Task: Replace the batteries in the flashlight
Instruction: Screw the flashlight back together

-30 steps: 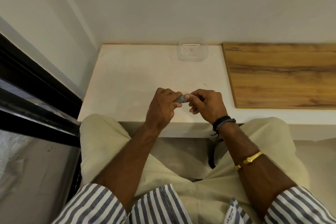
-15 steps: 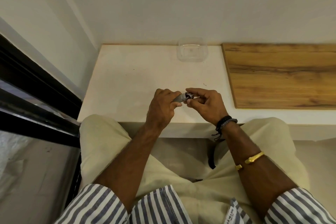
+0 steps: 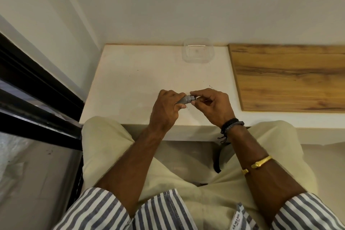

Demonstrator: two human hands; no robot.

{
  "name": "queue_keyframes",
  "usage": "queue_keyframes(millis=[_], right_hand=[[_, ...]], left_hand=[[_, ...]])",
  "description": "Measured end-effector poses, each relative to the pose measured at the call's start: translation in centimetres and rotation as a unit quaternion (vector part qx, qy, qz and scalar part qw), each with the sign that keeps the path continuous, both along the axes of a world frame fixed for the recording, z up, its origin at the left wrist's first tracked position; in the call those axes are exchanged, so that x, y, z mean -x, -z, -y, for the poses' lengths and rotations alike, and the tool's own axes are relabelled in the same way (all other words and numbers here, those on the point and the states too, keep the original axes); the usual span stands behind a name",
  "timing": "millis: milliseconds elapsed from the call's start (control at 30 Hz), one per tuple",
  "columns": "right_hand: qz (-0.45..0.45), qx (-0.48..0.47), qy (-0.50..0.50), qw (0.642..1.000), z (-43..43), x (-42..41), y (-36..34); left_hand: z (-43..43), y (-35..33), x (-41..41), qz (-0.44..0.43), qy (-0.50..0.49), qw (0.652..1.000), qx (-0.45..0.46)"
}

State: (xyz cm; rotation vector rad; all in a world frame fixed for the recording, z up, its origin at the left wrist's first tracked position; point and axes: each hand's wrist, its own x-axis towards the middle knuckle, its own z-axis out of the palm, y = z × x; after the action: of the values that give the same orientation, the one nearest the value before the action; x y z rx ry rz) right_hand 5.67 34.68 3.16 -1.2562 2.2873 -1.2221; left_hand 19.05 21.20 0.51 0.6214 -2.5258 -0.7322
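Two surfaces made up the work area: a white table [image 3: 141, 80] set against the back wall and, laid on its right part, a wooden board [image 3: 291, 78] whose left edge ran close past the hands. A black frame [image 3: 37, 99] bordered the table's left side, with a gap between them. Most of the white top lay bare between the hands and the back wall, where a clear plastic container [image 3: 198, 52] stood at the far edge, well apart from the hands. The front edge of the table sat just beneath the wrists, with the person's knees under it. The left hand [image 3: 166, 110] was clenched around the body of a small grey flashlight [image 3: 185, 99], held above the table near its front edge, only the flashlight's right end showing past the fingers. The right hand [image 3: 211, 106], wearing dark bracelets [image 3: 231, 125] at the wrist, pinched that exposed end between thumb and fingertips, the other fingers loosely curled; what it pinched was too small to tell.
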Motion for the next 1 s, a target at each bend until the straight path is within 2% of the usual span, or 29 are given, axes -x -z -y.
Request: queue_keyframes(millis=[267,667,867,1000], right_hand=[[0.044,-0.02,0.005,0.999,0.3,-0.4,0.2],[-0.029,0.032,-0.035,0.998,0.1,-0.4,-0.1],[-0.025,0.001,0.014,1.0,0.5,-1.0,0.0],[0.012,-0.036,0.042,0.998,1.0,-1.3,-0.2]], left_hand=[[0.0,-0.4,-0.1,-0.002,0.016,0.999,0.034],[0.4,-0.4,-0.1,0.013,0.029,0.999,-0.01],[0.5,-0.7,-0.2,0.012,0.039,0.999,0.017],[0.4,-0.5,-0.2,0.001,0.036,0.999,0.022]])
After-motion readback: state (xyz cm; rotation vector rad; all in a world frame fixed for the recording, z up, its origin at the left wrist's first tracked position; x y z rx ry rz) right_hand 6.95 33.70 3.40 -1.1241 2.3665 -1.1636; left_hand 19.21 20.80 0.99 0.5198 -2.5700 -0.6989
